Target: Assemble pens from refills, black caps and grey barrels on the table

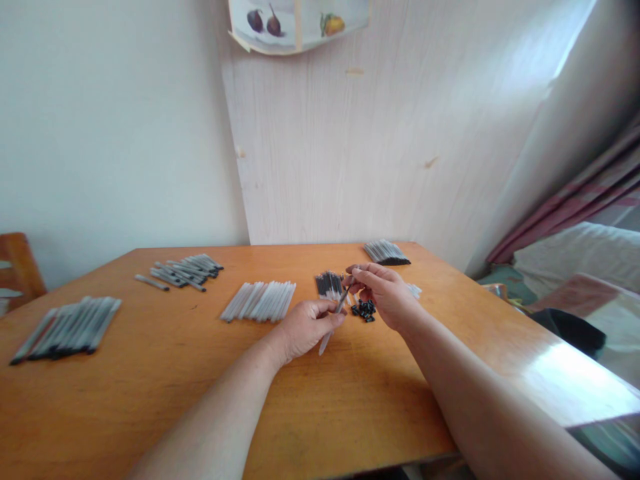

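My left hand (311, 328) is closed on a translucent white pen barrel (326, 343), which slants up and away to the right. A thin dark pen refill (346, 293) shows at the barrel's upper end. My right hand (383, 288) pinches the top of this refill between thumb and fingers; its very tip is partly hidden. Just beyond the hands lies a row of dark refills (329, 284). Small black pen parts (364, 311) are heaped below my right hand. To the left of my left hand lies a row of white barrels (260, 301).
On the wooden table (300, 413) are capped pens (70, 327) at left, a looser pen pile (185, 270) behind them, and a pen bundle (387, 252) at the back right. Small clear pieces (415, 291) lie partly behind my right wrist. A chair (20, 267) stands left.
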A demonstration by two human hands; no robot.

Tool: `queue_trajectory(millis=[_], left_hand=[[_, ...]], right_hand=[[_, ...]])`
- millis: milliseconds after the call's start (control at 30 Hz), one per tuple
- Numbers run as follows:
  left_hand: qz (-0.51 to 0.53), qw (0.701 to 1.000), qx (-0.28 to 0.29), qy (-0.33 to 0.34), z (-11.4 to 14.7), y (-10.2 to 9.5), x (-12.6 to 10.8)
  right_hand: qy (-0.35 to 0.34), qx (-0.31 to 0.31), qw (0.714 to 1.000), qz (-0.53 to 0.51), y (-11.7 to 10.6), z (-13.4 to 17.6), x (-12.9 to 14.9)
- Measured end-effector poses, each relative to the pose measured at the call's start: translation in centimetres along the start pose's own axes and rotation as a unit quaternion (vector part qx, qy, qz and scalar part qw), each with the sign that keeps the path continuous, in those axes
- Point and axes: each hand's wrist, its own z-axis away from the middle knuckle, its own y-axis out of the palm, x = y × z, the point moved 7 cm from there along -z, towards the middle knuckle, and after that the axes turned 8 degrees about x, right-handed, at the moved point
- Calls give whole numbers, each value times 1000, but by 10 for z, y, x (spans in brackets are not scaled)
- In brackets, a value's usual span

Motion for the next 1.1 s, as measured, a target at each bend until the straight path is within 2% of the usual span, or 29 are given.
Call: queue_trajectory(millis=[267, 433, 500, 600, 667, 733, 933, 1100], left_hand=[[8, 1000, 1, -6, 1, 0, -3], [-8, 1000, -3, -4, 1, -2, -3], [-17, 1000, -5, -4, 2, -3, -4], [-22, 1000, -3, -9, 2, -3, -4], [-19, 1000, -3, -13, 2, -3, -4], [-16, 1000, -8, -13, 2, -4, -4], [-20, 1000, -6, -11, 3, -3, -4], [-28, 1000, -8, -10, 3, -4, -1]], right_hand=[[24, -19, 999, 25, -10, -2, -4], [80, -11, 984, 157, -33, -6, -13], [98, 16, 963, 252, -42, -8, -17], [110, 48, 901, 417, -55, -9, -22], [128, 71, 860, 489, -60, -9, -25], [142, 93, 833, 527, -63, -8, -28], [141, 137, 792, 578, -57, -5, -29], [135, 154, 788, 580, -55, -5, -37]])
